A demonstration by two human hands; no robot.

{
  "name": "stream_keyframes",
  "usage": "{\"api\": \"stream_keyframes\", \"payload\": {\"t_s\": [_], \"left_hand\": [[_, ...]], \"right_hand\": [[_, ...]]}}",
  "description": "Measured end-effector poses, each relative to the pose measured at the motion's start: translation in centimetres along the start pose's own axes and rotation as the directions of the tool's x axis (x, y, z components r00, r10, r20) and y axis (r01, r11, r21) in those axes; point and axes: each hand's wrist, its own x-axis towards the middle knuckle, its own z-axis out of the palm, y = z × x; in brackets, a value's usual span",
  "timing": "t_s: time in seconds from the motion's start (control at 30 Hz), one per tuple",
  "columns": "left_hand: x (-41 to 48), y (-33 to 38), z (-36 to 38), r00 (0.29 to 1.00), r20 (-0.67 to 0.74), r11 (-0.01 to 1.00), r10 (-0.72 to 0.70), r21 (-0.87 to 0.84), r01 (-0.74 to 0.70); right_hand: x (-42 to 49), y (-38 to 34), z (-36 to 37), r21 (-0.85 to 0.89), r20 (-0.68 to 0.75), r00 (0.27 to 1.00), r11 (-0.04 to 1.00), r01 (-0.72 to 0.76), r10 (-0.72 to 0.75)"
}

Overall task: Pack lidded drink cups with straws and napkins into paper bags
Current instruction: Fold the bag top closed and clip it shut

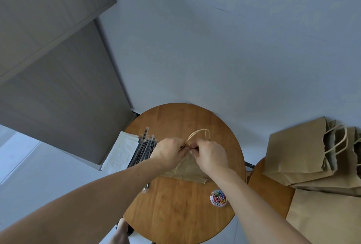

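A brown paper bag (190, 171) stands on the round wooden table (175, 210), its twine handles (199, 133) sticking up behind my hands. My left hand (169, 153) and my right hand (210, 155) meet at the bag's top edge, and both pinch it closed between fingers and thumb. Whatever is inside the bag is hidden. A bundle of wrapped black straws (143, 151) lies just left of my left hand. A stack of white napkins (122, 152) sits beside the straws at the table's left rim.
A clear round tub of coloured paper clips (218, 198) stands on the table under my right forearm. Several flat brown paper bags (304, 152) are stacked on a second wooden surface at the right. A grey cabinet rises at the left.
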Motion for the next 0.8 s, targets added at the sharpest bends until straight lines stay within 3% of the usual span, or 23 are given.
{"api": "stream_keyframes", "payload": {"t_s": [0.13,0.2,0.23,0.3,0.37,0.43,0.5,0.6,0.7,0.8], "left_hand": [[0.3,-0.2,-1.5,1.0,0.022,0.999,0.009,0.044,-0.01],[0.1,-1.1,-2.2,1.0,0.026,1.0,0.003,0.011,-0.004],[-0.1,-1.8,-2.5,0.999,0.031,1.0,-0.007,0.015,0.006],[-0.7,-3.5,-2.8,0.996,0.056,0.997,-0.066,0.041,0.064],[-1.3,-5.2,-2.7,0.982,0.069,0.985,-0.173,0.033,0.171],[-1.9,-6.4,-2.2,0.959,0.059,0.961,-0.276,-0.003,0.277],[-2.1,-7.0,-1.7,0.938,0.086,0.934,-0.337,-0.091,0.344],[-1.8,-6.8,-1.4,0.938,0.119,0.935,-0.326,-0.107,0.339],[-2.0,-6.6,-1.8,0.939,0.078,0.94,-0.334,-0.044,0.338],[-3.0,-6.7,-2.3,0.936,0.073,0.933,-0.345,-0.08,0.35]], "right_hand": [[-1.8,1.6,-0.5,0.247,-0.282,0.951,0.948,0.199,-0.127],[-2.8,3.4,-0.9,0.221,-0.421,0.893,0.937,0.27,-0.158],[-3.2,4.4,-1.1,0.215,-0.43,0.894,0.948,0.233,-0.123],[-3.9,6.5,-1.1,0.262,-0.333,0.943,0.963,0.062,0.03],[-4.6,8.4,-0.5,0.29,-0.118,0.982,0.951,-0.106,0.145],[-5.1,9.8,0.7,0.285,0.069,0.982,0.94,-0.186,0.174],[-5.0,10.2,1.9,0.314,0.167,0.966,0.918,-0.242,0.198],[-4.5,10.0,3.0,0.296,0.156,0.952,0.907,-0.298,0.262],[-4.1,9.7,3.3,0.258,0.042,0.972,0.937,-0.235,0.232],[-4.2,8.9,3.0,0.339,0.002,0.968,0.91,-0.238,0.252]]}}
